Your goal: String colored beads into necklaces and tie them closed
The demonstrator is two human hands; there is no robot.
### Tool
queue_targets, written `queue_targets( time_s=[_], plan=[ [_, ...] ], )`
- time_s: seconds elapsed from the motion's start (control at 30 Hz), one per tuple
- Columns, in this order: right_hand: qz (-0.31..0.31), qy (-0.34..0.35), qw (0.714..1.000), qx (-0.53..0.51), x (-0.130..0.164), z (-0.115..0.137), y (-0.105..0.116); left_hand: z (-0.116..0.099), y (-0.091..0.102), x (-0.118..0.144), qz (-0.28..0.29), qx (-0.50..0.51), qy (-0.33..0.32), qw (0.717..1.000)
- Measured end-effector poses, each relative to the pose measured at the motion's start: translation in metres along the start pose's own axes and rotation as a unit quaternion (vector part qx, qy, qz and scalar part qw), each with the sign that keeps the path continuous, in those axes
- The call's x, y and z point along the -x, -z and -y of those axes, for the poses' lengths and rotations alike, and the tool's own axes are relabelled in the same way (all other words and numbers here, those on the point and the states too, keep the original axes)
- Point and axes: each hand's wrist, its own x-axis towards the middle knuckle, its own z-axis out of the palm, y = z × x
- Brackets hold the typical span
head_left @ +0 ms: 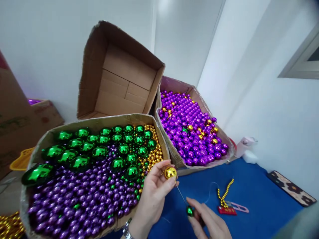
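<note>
My left hand [156, 191], wearing a metal watch, pinches a shiny gold ball [170, 173] between thumb and fingers. A thin straight needle [181, 193] runs from just below the gold ball down to my right hand [210, 220]. There my fingers are closed on a small green bead [189, 211] at the needle's lower end; whether the needle passes through it I cannot tell. Fine clear thread [208, 194] curves over the blue cloth [199, 186]. To the right lie a short string of gold beads [226, 192], a red piece [226, 210] and a pink clip-like thing [239, 207].
A cardboard box [25, 202] at left holds purple, green and gold balls. Another box [199, 91] holds purple and gold balls. An open carton [124, 79] leans behind. At right lie a flower-patterned phone case or phone [291, 188] and a tissue pack [245, 146].
</note>
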Motion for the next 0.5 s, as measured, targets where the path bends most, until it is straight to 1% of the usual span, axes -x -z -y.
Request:
queue_targets(
  time_s=[0.13,0.23,0.33,0.5],
  plan=[
    [0.027,0.006,1.000,-0.014,-0.004,-0.004,0.015,0.002,-0.004,0.003,-0.003,-0.010,-0.006,1.000],
    [0.042,0.023,0.999,-0.012,-0.006,-0.001,0.023,0.002,-0.007,0.010,0.000,-0.021,-0.016,1.000],
    [0.041,0.024,0.999,-0.027,-0.004,0.005,0.026,0.002,-0.011,0.020,-0.014,-0.016,-0.025,0.999],
    [0.074,0.032,0.996,-0.050,0.008,0.006,0.029,0.003,-0.014,0.038,-0.032,-0.028,-0.041,0.998]
  ],
)
